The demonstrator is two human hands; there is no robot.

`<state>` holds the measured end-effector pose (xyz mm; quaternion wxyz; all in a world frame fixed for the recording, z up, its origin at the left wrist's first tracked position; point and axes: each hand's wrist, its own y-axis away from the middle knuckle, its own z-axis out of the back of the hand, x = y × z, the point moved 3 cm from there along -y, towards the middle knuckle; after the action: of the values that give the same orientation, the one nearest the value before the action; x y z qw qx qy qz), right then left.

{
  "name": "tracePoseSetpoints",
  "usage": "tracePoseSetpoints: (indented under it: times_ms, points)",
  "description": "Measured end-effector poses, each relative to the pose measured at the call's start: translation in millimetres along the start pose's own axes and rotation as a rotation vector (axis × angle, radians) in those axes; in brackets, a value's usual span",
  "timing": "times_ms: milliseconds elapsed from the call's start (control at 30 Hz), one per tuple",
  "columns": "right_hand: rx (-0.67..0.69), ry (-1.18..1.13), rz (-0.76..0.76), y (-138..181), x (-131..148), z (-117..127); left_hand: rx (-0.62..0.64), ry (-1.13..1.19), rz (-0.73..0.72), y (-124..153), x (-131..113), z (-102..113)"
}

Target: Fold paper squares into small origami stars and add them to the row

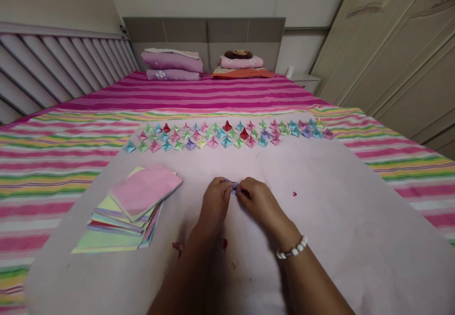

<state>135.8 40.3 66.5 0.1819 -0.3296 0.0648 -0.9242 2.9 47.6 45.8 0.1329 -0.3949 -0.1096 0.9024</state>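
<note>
My left hand [215,200] and my right hand [259,202] meet over a pale pink cloth [320,220] spread on the bed. Both pinch one small folded piece of purple paper [233,186] between their fingertips; most of it is hidden by the fingers. A white bead bracelet [292,248] circles my right wrist. To the left of my left hand lies a loose stack of coloured paper squares [130,211], pink sheet on top. Beyond my hands, several small folded paper shapes [227,135] in many colours stand in rows across the cloth.
The bed has a pink, yellow and green striped sheet [53,158]. Pillows [172,64] and folded bedding [241,66] sit at the headboard. A slatted rail [53,68] runs along the left, wardrobe doors [398,54] along the right. Small red scraps [294,194] dot the cloth.
</note>
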Motion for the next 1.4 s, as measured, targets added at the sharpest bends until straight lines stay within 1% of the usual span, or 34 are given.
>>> tracePoseSetpoints:
  times_ms: [133, 233, 300, 400, 433, 500, 567, 667, 800, 933, 1100, 1167, 1233, 1400]
  points:
    - [-0.006, 0.018, -0.004, 0.2, 1.6, 1.3, -0.021, 0.015, 0.007, -0.6, 0.4, -1.0]
    - [-0.060, 0.051, -0.039, 0.8, 1.8, 3.3, -0.082, 0.090, 0.023, -0.8, 0.5, -0.9]
    - [-0.133, 0.059, -0.082, 1.2, 0.3, 5.9, -0.130, 0.140, 0.041, -0.9, 0.8, -0.2]
    - [-0.274, -0.003, -0.148, 1.6, -5.0, 11.5, -0.184, 0.194, 0.100, -1.1, 5.1, -0.5]
    - [-0.319, -0.034, -0.170, 1.6, -7.4, 13.6, -0.191, 0.198, 0.130, -1.0, 7.9, -1.6]
    - [-0.404, -0.102, -0.200, 1.6, -12.3, 18.0, -0.169, 0.181, 0.144, -1.1, 13.5, -5.5]
    - [-0.483, -0.174, -0.213, 1.3, -16.3, 23.1, -0.153, 0.157, 0.112, -0.9, 18.5, -9.7]
    - [-0.571, -0.308, -0.253, -1.1, -21.4, 31.7, -0.139, 0.094, 0.015, 0.0, 22.4, -13.9]
    - [-0.580, -0.478, -0.329, -15.3, -34.7, 46.9, -0.137, 0.009, -0.036, 0.8, 23.6, -14.9]
    - [-0.631, -0.401, -0.382, -36.8, -66.0, 74.3, -0.113, -0.071, -0.070, -0.4, 22.4, -15.2]
    - [-0.679, -0.176, -0.503, -52.9, -117.4, 106.7, -0.085, -0.100, -0.067, -1.5, 21.9, -15.6]
    - [-0.665, -0.085, -0.544, -56.8, -131.6, 113.0, -0.085, -0.100, -0.065, -1.2, 22.2, -15.8]
    - [-0.633, -0.010, -0.571, -60.9, -140.2, 115.1, -0.083, -0.096, -0.058, -0.9, 23.1, -16.5]
    - [-0.564, 0.142, -0.627, -72.0, -146.9, 114.5, -0.079, -0.073, -0.045, -1.1, 27.1, -18.4]
